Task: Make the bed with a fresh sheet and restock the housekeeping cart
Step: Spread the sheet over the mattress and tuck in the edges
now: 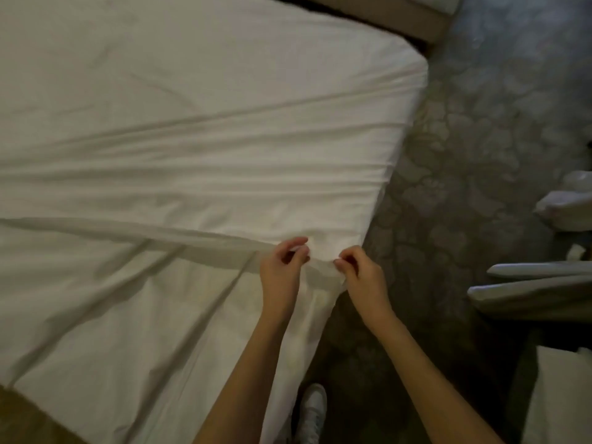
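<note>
Dim room, grey-green patterned carpet running along the right side of the bed, and a brown wooden bed frame peeking out at about 1 o'clock. The mattress takes up most of my view from 12 round to 8, covered by the white cotton bed sheet, which is pretty rumpled with long creases fanning out from where I'm holding it.

Container-wise, there's something white and boxy at 4 o'clock, cut off by the edge, so I can't tell what's in it. Just above it, at 3 o'clock, a couple of pale grey flat folded things are stacked, and above those a crumpled white bundle. All of that sits right beside me on the carpet side. My white sneaker shows at 6 o'clock, tight against the bed.

Both hands are at the near edge of the mattress, close together around the middle of the view. My left hand has fingers curled, pinching a fold of the sheet. My right hand is doing the same just beside it, fingers curled tight on the bunched-up edge where it hangs over the side.
</note>
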The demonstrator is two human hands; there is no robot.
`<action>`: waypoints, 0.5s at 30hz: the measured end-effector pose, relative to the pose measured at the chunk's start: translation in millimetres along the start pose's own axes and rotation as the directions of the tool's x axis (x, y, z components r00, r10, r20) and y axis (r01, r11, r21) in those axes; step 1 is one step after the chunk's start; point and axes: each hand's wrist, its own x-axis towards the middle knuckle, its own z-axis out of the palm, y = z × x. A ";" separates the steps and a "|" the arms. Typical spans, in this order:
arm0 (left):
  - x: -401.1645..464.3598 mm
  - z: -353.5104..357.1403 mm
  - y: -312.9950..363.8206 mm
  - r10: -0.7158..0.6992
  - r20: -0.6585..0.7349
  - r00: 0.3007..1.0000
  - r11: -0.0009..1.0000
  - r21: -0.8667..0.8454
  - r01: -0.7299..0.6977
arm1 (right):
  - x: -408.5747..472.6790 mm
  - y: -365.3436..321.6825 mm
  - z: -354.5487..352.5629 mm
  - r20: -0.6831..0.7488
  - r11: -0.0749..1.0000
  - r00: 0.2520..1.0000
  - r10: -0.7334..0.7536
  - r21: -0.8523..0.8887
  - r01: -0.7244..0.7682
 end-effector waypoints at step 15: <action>148.5 86.4 292.0 0.244 -0.090 0.965 0.947 -0.193 -0.258 | 199.4 -152.9 -195.4 -0.159 0.973 0.961 -0.225 -0.080 0.215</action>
